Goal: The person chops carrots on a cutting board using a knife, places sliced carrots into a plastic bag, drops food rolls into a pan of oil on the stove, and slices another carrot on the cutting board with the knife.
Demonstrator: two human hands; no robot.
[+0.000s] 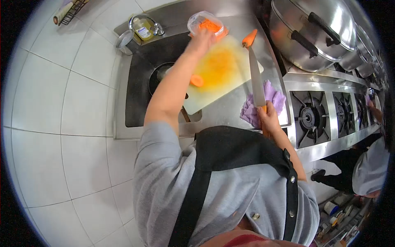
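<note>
My left hand (203, 42) reaches over a clear plastic container (196, 19) of shredded carrot (210, 26); its fingers are blurred and partly hidden. My right hand (269, 118) grips a large kitchen knife (256, 78) by its handle, the blade pointing away from me beside the cutting board. Under the knife and right by that hand lies a crumpled purple cloth (249, 112). The white cutting board (202, 101) is stained orange and yellow. A cut carrot piece (196, 80) rests at its left edge, and a carrot (249, 38) lies near the knife's tip.
A sink (138, 103) with a pan (155, 80) in it is on the left, behind my arm. A faucet (157, 29) and a soap bottle (144, 31) stand behind it. Large steel pots (284, 35) and gas burners (308, 117) are on the right, where another person (370, 168) stands.
</note>
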